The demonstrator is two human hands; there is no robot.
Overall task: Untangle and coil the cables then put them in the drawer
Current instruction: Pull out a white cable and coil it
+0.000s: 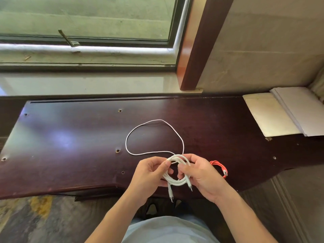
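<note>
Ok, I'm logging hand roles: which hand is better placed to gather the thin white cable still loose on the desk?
Probably the left hand. The thin white cable trails from the coil toward the left, and the right hand already grips the coil's connector side.

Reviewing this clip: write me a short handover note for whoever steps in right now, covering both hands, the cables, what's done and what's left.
Left hand: grips the left side of the coiled thick white cable.
Right hand: grips the coil's right side; two metal-tipped plugs hang below.
Thin white cable: lies as a loose loop on the dark wooden desktop, running toward the hands.
Red coiled cable: rests on the desktop beside the right hand.
Done: red cable looks coiled; thick white one nearly so.
Left: finish the held coil, coil the thin cable, put all in the drawer, which is not in view.
</note>
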